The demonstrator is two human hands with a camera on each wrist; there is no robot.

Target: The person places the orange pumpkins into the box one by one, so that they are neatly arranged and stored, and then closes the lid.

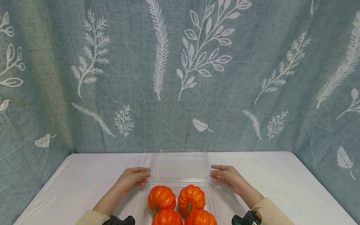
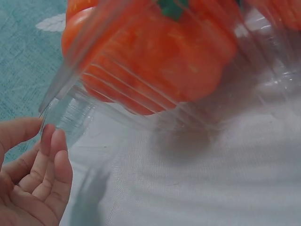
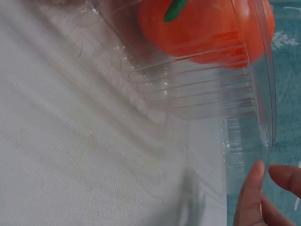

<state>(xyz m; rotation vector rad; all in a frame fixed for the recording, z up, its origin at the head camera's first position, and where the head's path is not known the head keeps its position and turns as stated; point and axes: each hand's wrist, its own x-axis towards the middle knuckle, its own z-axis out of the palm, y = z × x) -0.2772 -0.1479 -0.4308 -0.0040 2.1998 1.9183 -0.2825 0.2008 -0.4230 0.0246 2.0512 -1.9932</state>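
Observation:
A clear plastic clamshell container (image 1: 213, 206) lies on the table with its lid (image 1: 179, 165) folded open toward the back. Several small orange pumpkins (image 1: 161, 197) with green stems sit in its base. At the lid's left side, my left hand (image 1: 134, 177) pinches the clear edge between thumb and fingers, as the left wrist view shows. My right hand (image 1: 229, 178) is at the opposite side, thumb and fingertips around the lid's edge near the hinge corner. In both wrist views the ribbed clear wall stands in front of a pumpkin (image 3: 202, 28).
A white cloth covers the table (image 1: 269, 175). Behind and on both sides hangs a blue-green curtain (image 1: 135, 77) with white leaf prints. Dark wrist devices (image 1: 118, 224) are on both forearms.

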